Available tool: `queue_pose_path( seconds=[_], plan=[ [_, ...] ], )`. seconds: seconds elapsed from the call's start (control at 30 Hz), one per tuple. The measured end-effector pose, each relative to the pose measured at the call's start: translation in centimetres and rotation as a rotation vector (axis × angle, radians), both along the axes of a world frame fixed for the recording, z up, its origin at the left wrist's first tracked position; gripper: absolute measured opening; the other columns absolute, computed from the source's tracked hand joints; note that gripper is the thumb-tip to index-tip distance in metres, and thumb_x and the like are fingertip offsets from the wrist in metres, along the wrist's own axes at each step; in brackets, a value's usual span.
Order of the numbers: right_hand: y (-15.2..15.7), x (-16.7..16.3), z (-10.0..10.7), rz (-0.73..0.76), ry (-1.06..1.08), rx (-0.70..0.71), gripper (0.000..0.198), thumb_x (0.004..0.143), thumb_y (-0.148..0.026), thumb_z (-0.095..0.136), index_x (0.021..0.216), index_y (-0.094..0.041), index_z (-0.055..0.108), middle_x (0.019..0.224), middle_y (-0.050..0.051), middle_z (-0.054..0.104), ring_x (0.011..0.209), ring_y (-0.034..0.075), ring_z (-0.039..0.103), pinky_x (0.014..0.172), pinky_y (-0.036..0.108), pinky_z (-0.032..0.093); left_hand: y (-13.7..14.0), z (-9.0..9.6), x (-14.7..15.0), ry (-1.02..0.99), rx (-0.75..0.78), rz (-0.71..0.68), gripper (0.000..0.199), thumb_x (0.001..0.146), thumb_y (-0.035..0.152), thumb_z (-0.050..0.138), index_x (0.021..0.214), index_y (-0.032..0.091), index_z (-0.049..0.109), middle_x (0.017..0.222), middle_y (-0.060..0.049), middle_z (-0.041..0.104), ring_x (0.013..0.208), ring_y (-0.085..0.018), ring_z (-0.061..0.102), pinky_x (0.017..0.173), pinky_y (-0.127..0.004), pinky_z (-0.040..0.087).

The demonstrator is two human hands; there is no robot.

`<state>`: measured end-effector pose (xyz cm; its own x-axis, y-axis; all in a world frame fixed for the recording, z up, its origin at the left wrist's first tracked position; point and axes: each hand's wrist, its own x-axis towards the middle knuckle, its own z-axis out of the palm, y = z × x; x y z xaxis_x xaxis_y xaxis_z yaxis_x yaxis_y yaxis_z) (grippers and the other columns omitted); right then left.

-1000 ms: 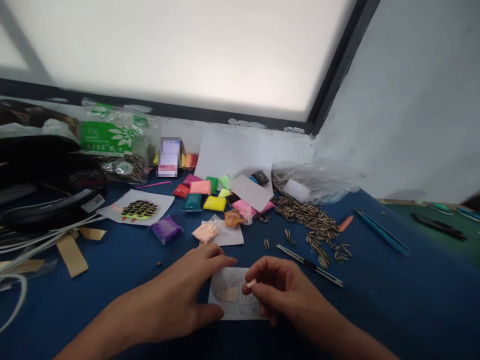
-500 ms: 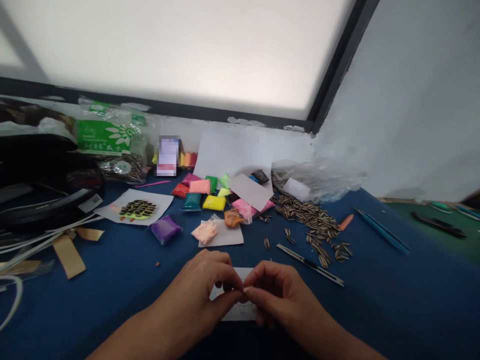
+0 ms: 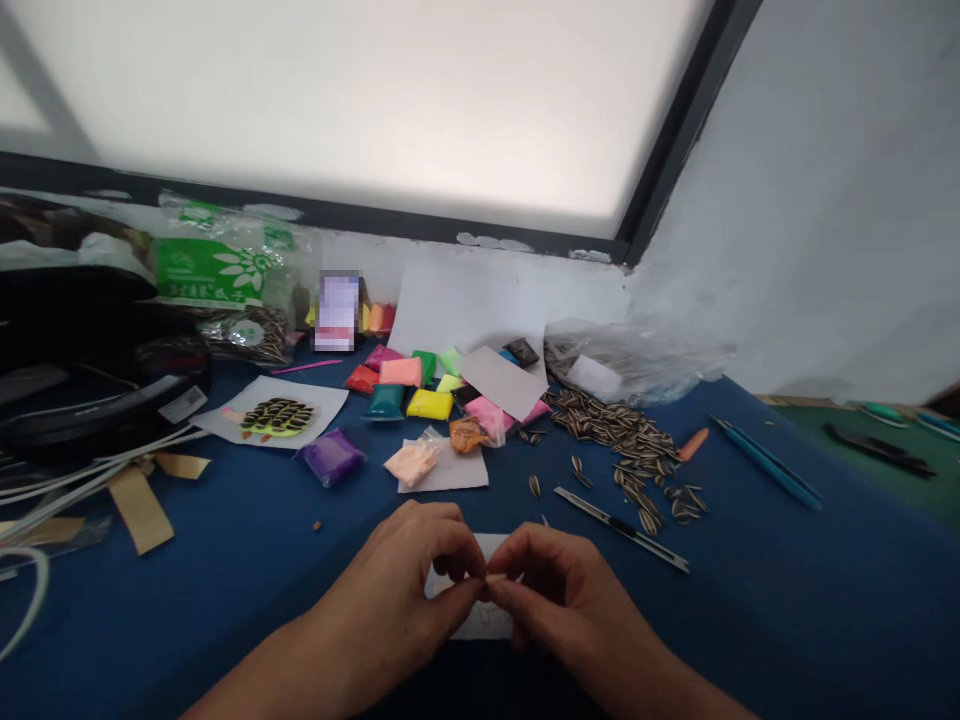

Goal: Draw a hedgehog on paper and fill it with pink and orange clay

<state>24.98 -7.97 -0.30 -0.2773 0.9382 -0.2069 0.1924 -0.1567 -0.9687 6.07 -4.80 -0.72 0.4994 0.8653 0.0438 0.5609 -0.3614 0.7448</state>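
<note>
Over a small white paper [image 3: 480, 626] with faint drawn lines, my left hand [image 3: 420, 575] and my right hand [image 3: 559, 585] meet fingertip to fingertip. Between them they pinch a tiny peach-coloured piece of clay [image 3: 495, 577], partly covered by the fingers. Just beyond the hands, a packet of peach clay [image 3: 410, 463] and a packet of orange-brown clay [image 3: 466, 435] lie on another white paper [image 3: 450, 476]. A utility knife [image 3: 622, 528] rests to the right of my right hand.
Several coloured clay packets [image 3: 430, 405] and a sunflower seed pile [image 3: 615, 425] lie farther back. At left are a seed-covered clay figure [image 3: 277, 417] on paper, a purple packet [image 3: 332, 457] and white cables [image 3: 90, 470]. Blue tweezers [image 3: 769, 465] lie at right.
The hands stay in almost the same place, still pinching. A little more of the peach clay shows between the fingertips. The view has shifted very slightly.
</note>
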Motion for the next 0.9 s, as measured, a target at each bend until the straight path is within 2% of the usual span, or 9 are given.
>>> queue_pose_path(
  seconds=[0.23,0.4,0.6,0.73,0.83,0.9],
  plan=[
    [-0.1,-0.2,0.1,-0.018,-0.117,0.066,0.014,0.085,-0.030,0.070,0.081,-0.018,0.065,0.057,-0.005,0.054,0.053,0.011,0.051,0.050,0.021,0.037,0.1,0.1,-0.1,-0.036,-0.058,-0.003,0.014,0.083,0.025,0.060,0.072,0.021,0.068,0.079,0.000,0.067,0.080,-0.019,0.061,0.070,-0.028,0.045],
    [0.0,-0.2,0.3,-0.051,0.013,0.007,0.013,0.084,-0.030,0.062,0.091,-0.019,0.061,0.075,-0.002,0.061,0.054,0.010,0.053,0.048,0.020,0.041,0.6,1.0,-0.2,-0.146,-0.227,-0.024,0.012,0.076,0.024,0.056,0.073,0.020,0.067,0.069,0.003,0.064,0.067,-0.016,0.058,0.061,-0.025,0.044],
    [-0.1,0.2,1.0,-0.014,-0.019,0.019,0.018,0.087,-0.027,0.051,0.095,-0.017,0.063,0.062,-0.007,0.047,0.052,0.010,0.047,0.051,0.022,0.040,1.2,2.3,-0.6,-0.173,-0.352,-0.050,0.014,0.074,0.026,0.057,0.075,0.019,0.069,0.065,0.003,0.061,0.065,-0.015,0.053,0.061,-0.025,0.042],
    [-0.2,0.0,1.4,0.018,-0.126,0.121,0.011,0.089,-0.026,0.056,0.084,-0.017,0.060,0.065,-0.005,0.048,0.056,0.011,0.045,0.052,0.023,0.036,1.2,2.0,-1.1,-0.117,-0.281,-0.020,0.021,0.075,0.023,0.054,0.083,0.020,0.073,0.071,0.002,0.065,0.070,-0.017,0.057,0.066,-0.027,0.044],
    [-0.1,-0.1,0.9,0.043,-0.229,0.252,0.014,0.088,-0.020,0.058,0.076,-0.017,0.061,0.069,-0.003,0.051,0.059,0.011,0.047,0.054,0.023,0.036,1.1,1.6,-1.5,-0.039,-0.185,-0.032,0.020,0.075,0.021,0.054,0.081,0.021,0.073,0.076,0.001,0.067,0.075,-0.018,0.059,0.068,-0.028,0.044],
    [-0.1,0.0,0.3,0.052,-0.272,0.327,0.012,0.086,-0.015,0.058,0.077,-0.016,0.064,0.072,-0.002,0.054,0.060,0.011,0.049,0.055,0.024,0.037,1.1,1.7,-1.5,-0.031,-0.188,-0.067,0.019,0.076,0.021,0.055,0.079,0.021,0.074,0.075,0.001,0.066,0.073,-0.017,0.058,0.066,-0.027,0.043]
  ],
)
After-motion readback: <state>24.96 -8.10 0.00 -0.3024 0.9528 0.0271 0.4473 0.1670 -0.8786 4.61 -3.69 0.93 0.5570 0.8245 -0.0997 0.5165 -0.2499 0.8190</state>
